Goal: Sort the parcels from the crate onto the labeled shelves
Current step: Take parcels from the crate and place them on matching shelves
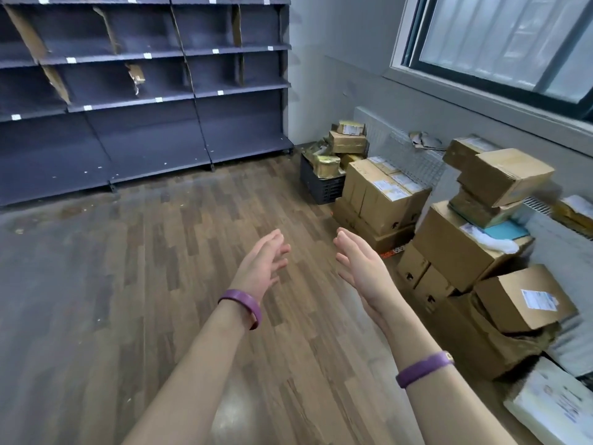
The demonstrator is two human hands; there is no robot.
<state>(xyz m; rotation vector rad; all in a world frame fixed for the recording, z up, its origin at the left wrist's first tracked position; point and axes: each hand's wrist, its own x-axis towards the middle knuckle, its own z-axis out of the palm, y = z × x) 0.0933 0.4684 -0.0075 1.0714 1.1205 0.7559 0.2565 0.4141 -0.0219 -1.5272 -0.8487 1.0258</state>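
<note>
— Where are the hands?
— Held out over the wood floor (192,236), palms facing each other; the left hand (261,268) and right hand (361,271) both have straight, relaxed fingers, holding nothing
— And the parcels (327,163)?
— Piled in the dark crate (321,187), well beyond the right fingertips and slightly right of them; the labeled shelves (237,90) stand far past the left fingertips, up and leftward; brown boxes (382,200) are stacked right of the right fingers
</note>
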